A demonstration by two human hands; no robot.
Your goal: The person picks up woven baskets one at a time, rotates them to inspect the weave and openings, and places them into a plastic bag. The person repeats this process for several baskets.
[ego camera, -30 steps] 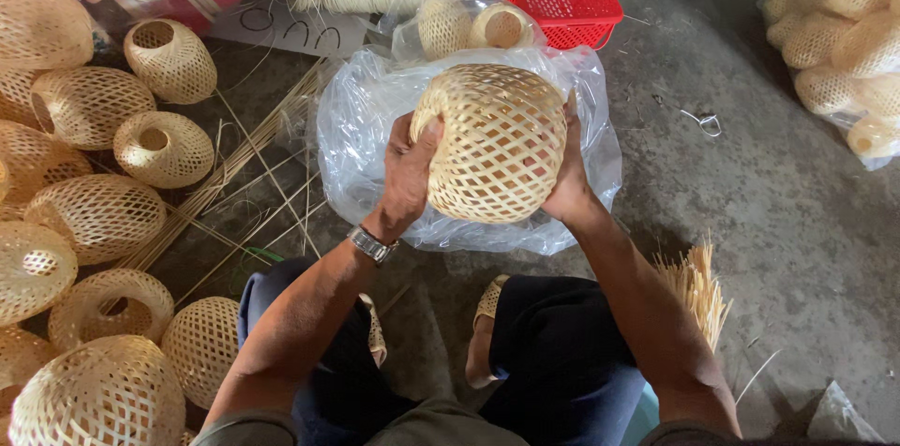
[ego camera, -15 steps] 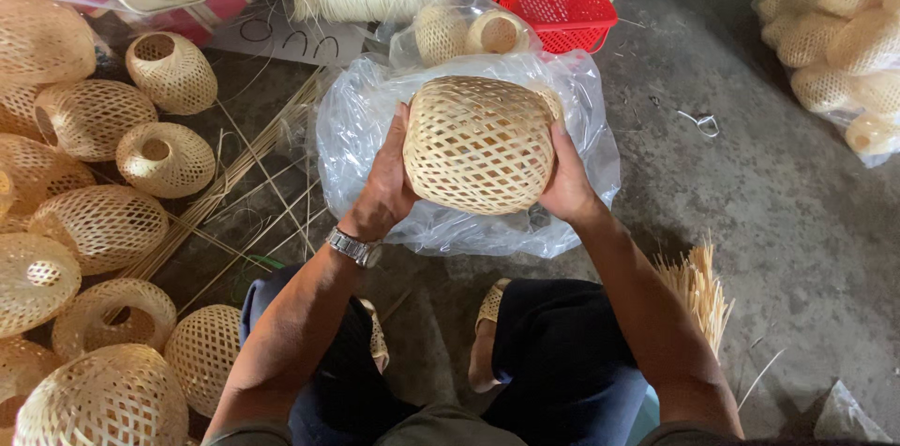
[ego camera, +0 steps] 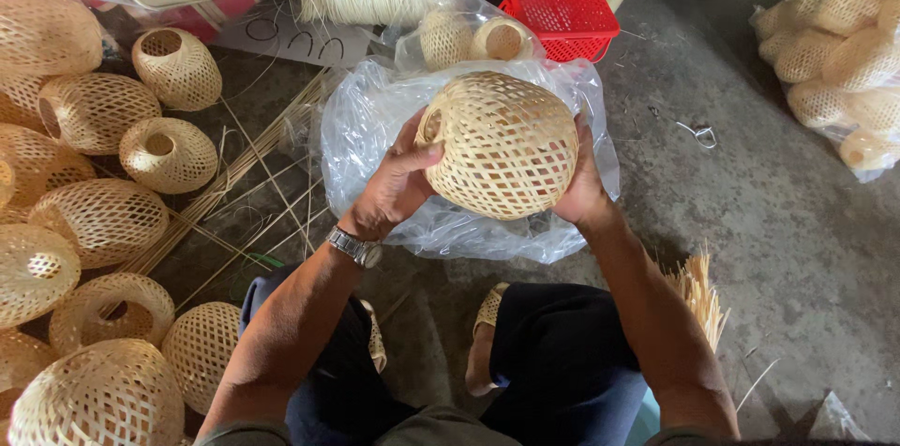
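While gripped — woven basket point(ego camera: 502, 146), both hands.

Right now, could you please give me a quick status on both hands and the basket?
Left hand and right hand grip woven bamboo basket from both sides. Basket held above clear plastic bag. Nothing blocking.

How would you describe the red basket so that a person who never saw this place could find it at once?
Start from the big clear plastic bag on the concrete floor, under the woven ball held in both hands. Just beyond its far right corner sits the red basket. It is the only square, red plastic mesh one; all other baskets are round, pale woven ones.
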